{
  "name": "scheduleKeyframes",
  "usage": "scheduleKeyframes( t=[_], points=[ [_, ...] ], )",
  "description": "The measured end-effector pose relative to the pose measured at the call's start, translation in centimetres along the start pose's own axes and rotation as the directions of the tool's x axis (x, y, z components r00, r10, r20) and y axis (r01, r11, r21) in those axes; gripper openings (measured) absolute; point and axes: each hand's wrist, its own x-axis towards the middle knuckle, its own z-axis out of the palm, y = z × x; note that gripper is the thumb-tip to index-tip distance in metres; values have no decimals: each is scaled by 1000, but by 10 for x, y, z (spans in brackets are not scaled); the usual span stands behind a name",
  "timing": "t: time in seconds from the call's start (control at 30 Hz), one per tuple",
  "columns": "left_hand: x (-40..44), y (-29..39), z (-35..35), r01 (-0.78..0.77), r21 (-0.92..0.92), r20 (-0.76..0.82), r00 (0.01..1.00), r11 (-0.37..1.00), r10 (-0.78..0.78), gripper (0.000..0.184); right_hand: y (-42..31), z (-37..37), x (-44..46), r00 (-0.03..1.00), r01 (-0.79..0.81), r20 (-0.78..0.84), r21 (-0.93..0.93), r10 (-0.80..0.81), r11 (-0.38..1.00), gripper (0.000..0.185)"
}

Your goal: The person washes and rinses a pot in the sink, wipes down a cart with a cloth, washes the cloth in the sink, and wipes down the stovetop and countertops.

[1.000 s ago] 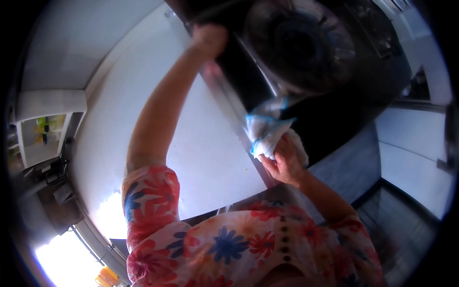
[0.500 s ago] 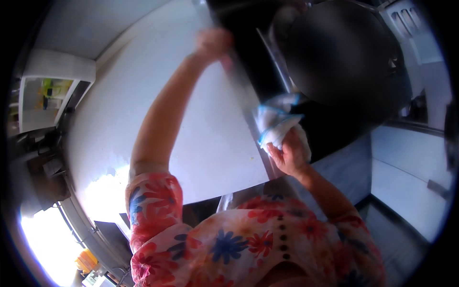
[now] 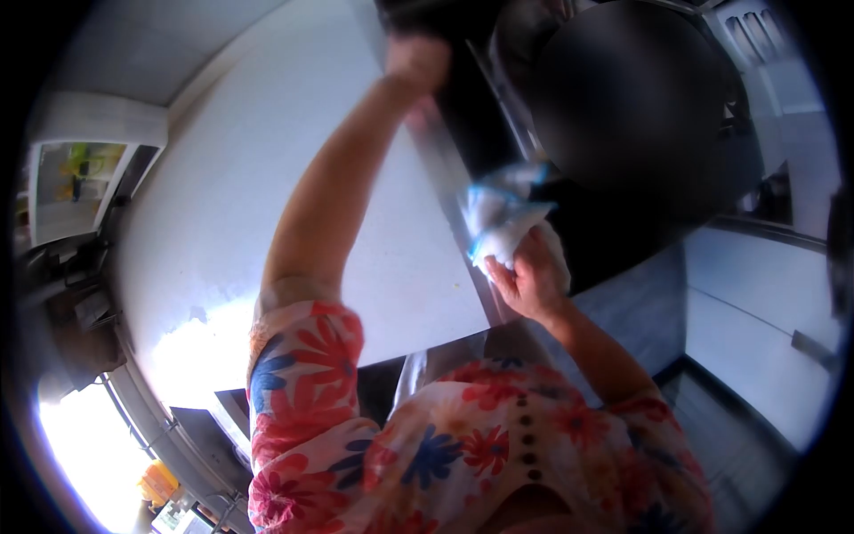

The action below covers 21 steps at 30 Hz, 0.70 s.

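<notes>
My right hand [image 3: 536,283] is closed on a white cloth with blue edging [image 3: 507,222], bunched up above the right edge of the white countertop [image 3: 391,285]. Farther off, my left hand [image 3: 418,64] is stretched out to the counter's far right edge, beside the black stove surface [image 3: 480,116]. Motion smears its fingers, so whether they are closed does not show. A blurred pinkish patch [image 3: 422,112] shows just below that hand; what it is I cannot make out.
A large dark round pan [image 3: 632,98] stands on the stove at the right. White cabinet fronts [image 3: 765,294] lie beyond it. At the left is a white shelf unit [image 3: 102,133] with small items inside, and a bright window [image 3: 84,454] below it.
My left hand has moved a little up and to the right along the counter edge. My right hand and the cloth have shifted slightly left and up in view.
</notes>
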Motion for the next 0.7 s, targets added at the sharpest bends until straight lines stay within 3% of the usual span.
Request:
scheduleKeyframes(
  t=[0.1, 0.13, 0.17, 0.27, 0.37, 0.47, 0.7],
  points=[
    [-21, -34, 13, 73, -361, 18, 997, 930, -71, 20, 0, -1, 2, 1000, 19, -14, -24, -20, 1000, 34],
    [-38, -47, 3, 22, -343, -35, 999, 939, -36, 21, 0, -2, 2, 1000, 26, -18, -29, -26, 999, 34],
    [-59, -64, 6, -24, -462, -159, 986, 886, -56, 20, -2, -3, 2, 1000, -9, 0, -22, 9, 1000, 35],
    [-129, -97, 0, 109, -548, -1, 991, 829, -131, 19, 2, -4, -4, 990, -82, 115, -3, 82, 997, 39],
    [-187, -113, 8, 199, -519, 90, 980, 831, -179, 14, 4, -3, -3, 988, -68, 140, -28, 72, 997, 37],
    [-224, -116, 27, 228, -454, 55, 972, 861, -229, 10, 3, 2, -3, 991, -85, 115, 115, 72, 990, 24],
    [-256, -105, 44, 318, -359, 27, 943, 878, -331, 9, 7, 15, 0, 991, -91, 109, 72, 83, 993, 25]
  ],
)
